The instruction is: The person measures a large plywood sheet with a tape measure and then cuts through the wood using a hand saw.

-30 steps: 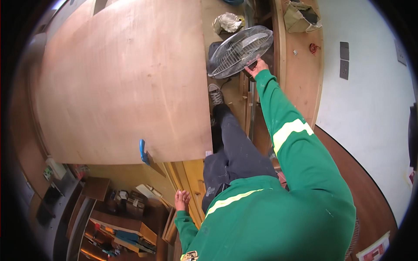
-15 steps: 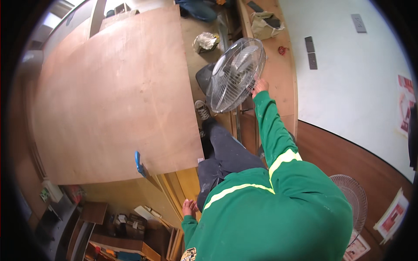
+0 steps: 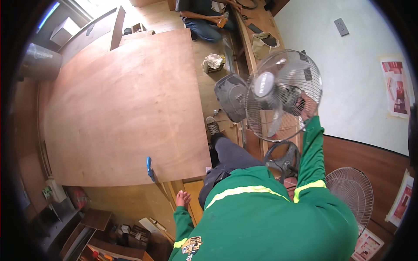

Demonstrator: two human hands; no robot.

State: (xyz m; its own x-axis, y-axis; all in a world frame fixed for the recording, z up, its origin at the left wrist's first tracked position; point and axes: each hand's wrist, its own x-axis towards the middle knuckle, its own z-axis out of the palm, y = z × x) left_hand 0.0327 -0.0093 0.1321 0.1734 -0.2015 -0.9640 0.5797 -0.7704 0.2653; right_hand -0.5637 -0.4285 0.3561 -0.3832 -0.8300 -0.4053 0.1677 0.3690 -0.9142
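Note:
My right hand is raised behind the wire grille of an electric fan, closed on its rear side and partly hidden by the grille. The fan's round cage faces up toward me, and its dark square base shows to the left of the cage. My left hand hangs low beside my thigh, fingers apart and holding nothing. Near it, a blue-handled tool stands at the front edge of a large plywood sheet.
Another fan stands behind my right arm, near a black ring-shaped base. A person sits at the far end, holding an orange bottle. A crumpled bag lies on the floor; a wooden bench runs along the right wall.
The fan has moved to the right and turned its front toward me, with my right hand following behind it. My left hand has shifted slightly. More of the seated person has come into view.

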